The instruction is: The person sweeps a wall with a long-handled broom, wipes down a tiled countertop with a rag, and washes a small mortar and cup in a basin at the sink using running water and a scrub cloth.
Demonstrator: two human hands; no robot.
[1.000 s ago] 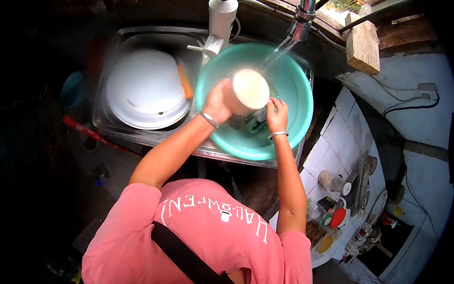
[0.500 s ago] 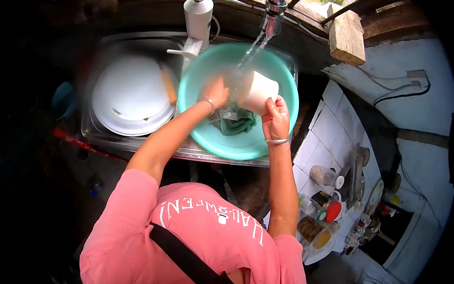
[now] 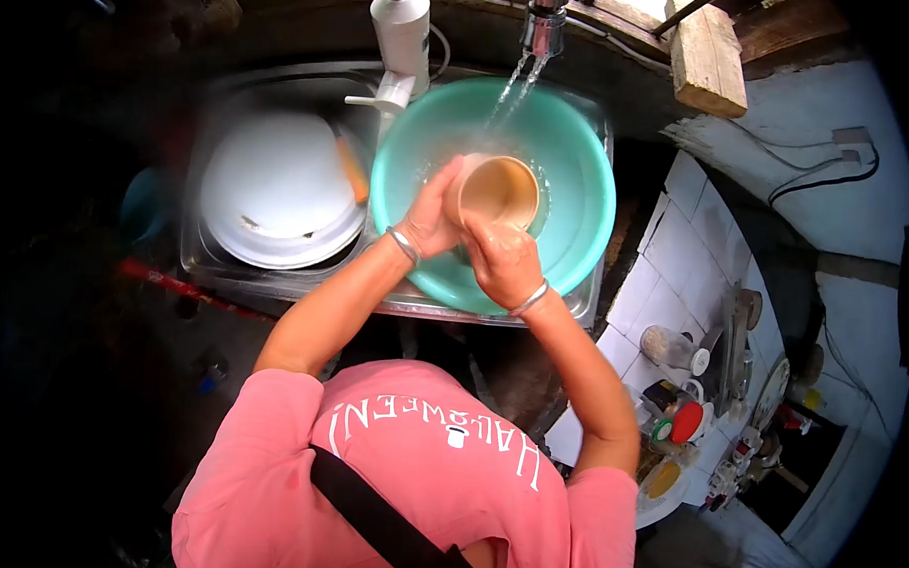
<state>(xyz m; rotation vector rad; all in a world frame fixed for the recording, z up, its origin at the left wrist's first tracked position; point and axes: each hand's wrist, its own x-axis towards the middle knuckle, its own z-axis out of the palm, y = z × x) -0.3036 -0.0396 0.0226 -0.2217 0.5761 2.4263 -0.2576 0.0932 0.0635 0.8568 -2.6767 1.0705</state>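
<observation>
Over the basin, a pale cream cup [image 3: 523, 186] is tilted so that its tan inside faces up toward me. My left hand [image 3: 435, 218] is wrapped round the cup's left side. At the near rim, my right hand [image 3: 503, 261] has its fingers curled closed against the cup; whether a cloth is also under them is hidden. Beneath both hands is the round green basin [image 3: 597, 204], with water in its bottom. Water runs from the faucet [image 3: 543, 32] in thin streams behind the cup. A dark green patch shows faintly between my hands.
Left of the basin, a large white lid or dish [image 3: 273, 183] sits in the steel sink [image 3: 191, 240], with an orange item [image 3: 352, 170] at its edge. A white dispenser-like fixture [image 3: 400, 42] stands behind. Jars [image 3: 673, 347] and containers crowd the tiled counter [image 3: 666, 246] at right.
The cup has moved left and down, and its opening has turned toward me. My left hand has come up from the basin bottom onto the cup. The dark green cloth is now mostly hidden.
</observation>
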